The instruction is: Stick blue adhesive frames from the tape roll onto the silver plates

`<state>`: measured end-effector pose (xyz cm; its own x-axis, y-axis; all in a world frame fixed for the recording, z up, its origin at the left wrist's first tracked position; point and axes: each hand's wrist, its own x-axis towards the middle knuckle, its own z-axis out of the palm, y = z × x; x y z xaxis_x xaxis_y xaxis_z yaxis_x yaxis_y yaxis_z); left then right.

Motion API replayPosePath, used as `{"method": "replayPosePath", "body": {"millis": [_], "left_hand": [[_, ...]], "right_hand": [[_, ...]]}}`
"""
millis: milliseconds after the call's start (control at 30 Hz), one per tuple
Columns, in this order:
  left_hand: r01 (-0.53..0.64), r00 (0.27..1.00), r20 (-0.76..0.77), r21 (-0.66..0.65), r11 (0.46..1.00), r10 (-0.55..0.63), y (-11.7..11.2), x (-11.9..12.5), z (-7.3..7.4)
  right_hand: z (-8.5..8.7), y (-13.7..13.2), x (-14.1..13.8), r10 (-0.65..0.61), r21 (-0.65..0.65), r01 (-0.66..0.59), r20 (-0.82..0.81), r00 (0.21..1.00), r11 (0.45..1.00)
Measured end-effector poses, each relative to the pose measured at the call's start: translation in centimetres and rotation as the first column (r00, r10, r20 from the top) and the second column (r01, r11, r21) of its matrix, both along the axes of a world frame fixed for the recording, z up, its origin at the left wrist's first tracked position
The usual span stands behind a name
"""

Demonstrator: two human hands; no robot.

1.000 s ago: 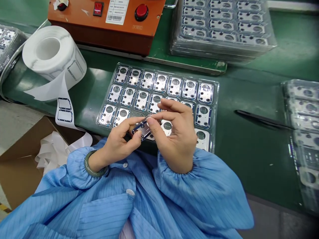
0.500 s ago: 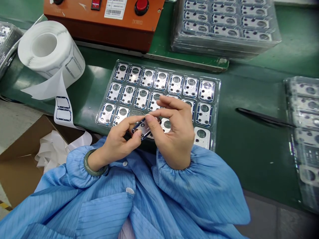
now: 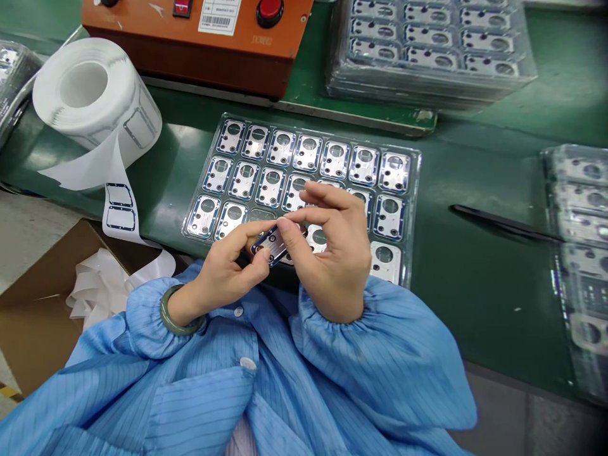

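My left hand [image 3: 228,269] pinches a small rectangular metal part [image 3: 272,244] by its near end, just above the front edge of a clear plastic tray [image 3: 412,209]. My right hand [image 3: 332,253] meets it from the right, thumb and forefinger closed on the part's upper edge. The tray holds several rows of shiny metal parts with round holes, and my hands hide some of its front pockets. Both sleeves are blue, and a green bangle [image 3: 177,320] sits on my left wrist.
A white label roll [image 3: 90,95] with a loose strip lies at the left. An orange control box [image 3: 199,38] stands behind the tray. A stack of filled trays [image 3: 427,50] is at the back, more trays [image 3: 577,253] at the right. Black tweezers [image 3: 503,225] lie on the green mat. A cardboard box [image 3: 42,304] sits low left.
My hands and the part have barely shifted; the view has tilted slightly, so everything sits a little lower and nearer than a second ago.
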<state>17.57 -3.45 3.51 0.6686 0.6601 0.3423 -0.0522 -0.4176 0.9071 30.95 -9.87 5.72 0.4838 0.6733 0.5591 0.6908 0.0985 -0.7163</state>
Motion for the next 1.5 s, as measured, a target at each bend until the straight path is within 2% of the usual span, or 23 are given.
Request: {"method": "replayPosePath", "body": {"millis": [533,700,833,933,1033,1133,1200,1367,1500], "left_hand": [[-0.003,0.999,-0.041,0.037,0.999,0.005,0.0,-0.1,-0.3],[-0.011,0.999,-0.035,0.034,0.999,0.012,0.0,-0.1,-0.3],[-0.011,1.000,-0.024,-0.013,1.000,0.011,-0.2,-0.1,-0.3],[-0.022,0.999,-0.036,-0.059,0.998,0.020,-0.3,-0.2,-0.4],[-0.052,0.998,-0.024,-0.088,0.995,0.050,-0.4,-0.3,-0.6],[-0.072,0.997,0.003,-0.097,0.993,0.073,-0.7,-0.3,-0.7],[-0.070,0.997,0.026,-0.100,0.993,0.073,-0.7,-0.3,-0.6],[-0.049,0.992,0.109,-0.145,0.988,0.066,-0.4,-0.2,0.1],[-0.005,0.988,0.146,-0.258,0.966,0.044,0.1,0.0,0.9]], "right_hand": [[-0.2,0.0,0.3,0.032,0.004,-0.032,0.031,0.999,0.999],[-0.6,-0.1,0.2,-0.033,0.019,0.031,0.130,0.991,0.999],[-0.8,-0.2,0.0,-0.129,0.085,0.113,0.214,0.968,0.990],[-1.0,-0.7,-0.2,-0.144,0.078,0.139,0.066,0.987,0.987],[-1.2,-1.3,-0.5,-0.079,0.008,0.082,-0.188,0.979,0.997],[-1.2,-1.6,-0.9,0.009,-0.084,-0.054,-0.459,0.888,0.995],[-1.0,-1.7,-1.2,0.055,-0.105,-0.142,-0.581,0.812,0.984],[-0.1,-1.9,-1.7,0.129,-0.073,-0.251,-0.702,0.700,0.965],[0.1,-2.1,-1.7,0.158,-0.084,-0.286,-0.670,0.725,0.955]]}}
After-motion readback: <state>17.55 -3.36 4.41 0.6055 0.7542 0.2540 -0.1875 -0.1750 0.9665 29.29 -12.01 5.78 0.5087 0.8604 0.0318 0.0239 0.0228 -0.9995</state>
